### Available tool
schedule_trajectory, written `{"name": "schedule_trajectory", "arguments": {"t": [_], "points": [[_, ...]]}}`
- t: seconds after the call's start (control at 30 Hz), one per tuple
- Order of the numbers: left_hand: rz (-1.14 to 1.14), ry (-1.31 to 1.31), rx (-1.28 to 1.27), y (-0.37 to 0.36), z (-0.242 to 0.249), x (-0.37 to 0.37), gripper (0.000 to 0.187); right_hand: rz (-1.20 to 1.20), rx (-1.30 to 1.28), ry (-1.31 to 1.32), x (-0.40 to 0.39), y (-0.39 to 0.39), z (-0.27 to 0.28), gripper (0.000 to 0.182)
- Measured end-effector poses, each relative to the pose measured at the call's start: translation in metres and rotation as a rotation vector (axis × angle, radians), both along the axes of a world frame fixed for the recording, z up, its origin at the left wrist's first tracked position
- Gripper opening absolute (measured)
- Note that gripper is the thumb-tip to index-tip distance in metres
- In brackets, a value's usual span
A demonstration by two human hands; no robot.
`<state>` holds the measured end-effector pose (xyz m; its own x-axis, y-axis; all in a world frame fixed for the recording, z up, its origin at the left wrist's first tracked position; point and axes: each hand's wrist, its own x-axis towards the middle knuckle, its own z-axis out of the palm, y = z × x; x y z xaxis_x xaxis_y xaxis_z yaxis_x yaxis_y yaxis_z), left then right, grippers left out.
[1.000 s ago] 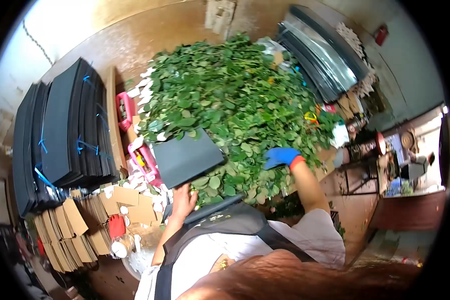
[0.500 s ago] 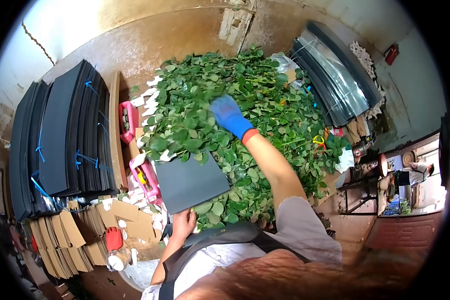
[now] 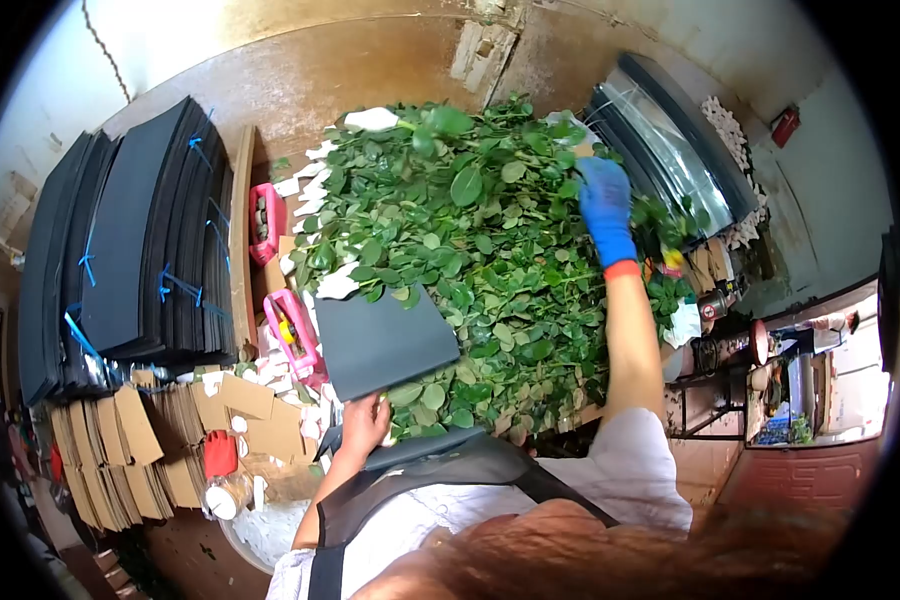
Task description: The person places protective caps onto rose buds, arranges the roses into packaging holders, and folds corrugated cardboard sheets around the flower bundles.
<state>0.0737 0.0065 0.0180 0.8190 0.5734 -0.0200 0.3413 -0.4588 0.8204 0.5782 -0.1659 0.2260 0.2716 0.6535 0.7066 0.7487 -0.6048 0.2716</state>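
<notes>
My left hand (image 3: 368,424), bare, is closed on the near edge of a dark grey sheet (image 3: 385,345), which lies over the leaves. My right hand (image 3: 605,205) wears a blue glove with a red cuff and is at the right far side of the leaf pile. Its fingers are bent round the end of a leafy stem (image 3: 465,185) that stretches leftward above the pile. A white covering (image 3: 372,119) wraps that stem's far end. Underneath spreads a broad pile of leafy stems (image 3: 510,290), white-covered ends along its left side.
Tied stacks of dark sheets (image 3: 135,240) stand at the left, more sheets (image 3: 670,150) at the right. Pink baskets (image 3: 293,335) sit beside a wooden board (image 3: 240,240). Cardboard pieces (image 3: 135,425), a red glove (image 3: 221,454) and a jar (image 3: 227,497) are at lower left.
My right hand has swung from mid-pile to the right, and a leafy stem with a white-covered end now shows raised above the pile. My left hand stays at the dark sheet.
</notes>
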Motion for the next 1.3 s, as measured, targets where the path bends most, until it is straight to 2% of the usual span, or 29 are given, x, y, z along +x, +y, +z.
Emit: {"name": "schedule_trajectory", "arguments": {"t": [0.03,0.07,0.17,0.23,0.27,0.33,0.37,0.43,0.5,0.53,0.63,0.7,0.77,0.83,0.9,0.93,0.97,1.03,1.13,1.2,1.3], "points": [[-0.001,0.022,-0.022,0.000,-0.002,-0.001,0.020,0.072,0.052,-0.053,-0.016,-0.013,0.012,0.027],[-0.032,-0.105,0.164,0.002,-0.005,-0.002,0.022,0.115,0.047,0.034,-0.031,-0.028,0.019,0.029],[-0.035,-0.071,0.138,0.000,0.004,0.000,0.026,0.275,-0.066,0.337,-0.099,-0.065,0.038,0.027],[-0.063,0.031,0.113,0.003,-0.020,-0.007,0.028,0.339,-0.217,0.630,-0.154,-0.077,0.050,0.028],[-0.046,0.001,-0.130,0.001,-0.028,-0.007,0.026,0.344,-0.319,0.782,-0.168,-0.087,0.036,0.026],[-0.092,-0.021,0.034,0.004,-0.038,-0.009,0.026,0.371,-0.460,0.959,-0.189,-0.095,0.000,0.024],[-0.144,0.014,0.102,0.008,-0.048,-0.011,0.026,0.364,-0.499,0.978,-0.186,-0.105,-0.040,0.025],[-0.050,-0.020,0.146,0.004,-0.036,-0.005,0.024,0.303,-0.486,0.910,-0.182,-0.112,-0.103,0.026],[-0.024,0.008,0.119,0.000,-0.023,-0.003,0.030,0.078,-0.653,0.591,-0.190,-0.110,-0.109,0.029],[-0.017,-0.091,0.102,-0.001,-0.017,-0.003,0.026,-0.031,-0.718,0.423,-0.199,-0.100,-0.104,0.030],[0.008,-0.059,0.180,-0.001,-0.019,-0.003,0.021,0.029,-0.546,0.634,-0.243,-0.067,-0.064,0.041],[0.002,-0.089,0.175,-0.002,-0.019,-0.003,0.017,0.461,-0.340,0.860,-0.283,-0.037,-0.057,0.046],[-0.005,-0.133,0.178,-0.003,-0.014,-0.002,0.017,0.354,-0.596,1.059,-0.332,0.001,-0.044,0.053],[0.012,-0.094,0.047,-0.004,-0.012,-0.002,0.019,0.344,-0.735,0.874,-0.344,0.032,-0.102,0.046],[0.012,-0.027,-0.043,-0.001,-0.020,-0.002,0.021,0.234,-0.828,0.792,-0.336,0.062,-0.152,0.039],[0.007,-0.077,0.107,0.000,-0.026,-0.003,0.023,0.206,-0.780,0.808,-0.330,0.066,-0.164,0.036],[0.093,-0.188,0.155,-0.001,-0.028,0.002,0.026,0.180,-0.736,0.823,-0.323,0.068,-0.173,0.035],[0.171,-0.004,-0.018,-0.001,-0.016,-0.003,0.037,0.128,-0.724,0.825,-0.319,0.073,-0.179,0.035],[0.171,0.004,-0.166,0.013,-0.013,-0.009,0.038,0.051,-0.805,0.830,-0.323,0.076,-0.183,0.035],[0.162,-0.043,-0.034,0.015,-0.011,-0.011,0.035,0.014,-0.850,0.872,-0.325,0.078,-0.179,0.034],[0.203,-0.177,0.070,0.013,-0.009,-0.013,0.030,0.096,-0.746,0.753,-0.324,0.073,-0.188,0.039]]}}
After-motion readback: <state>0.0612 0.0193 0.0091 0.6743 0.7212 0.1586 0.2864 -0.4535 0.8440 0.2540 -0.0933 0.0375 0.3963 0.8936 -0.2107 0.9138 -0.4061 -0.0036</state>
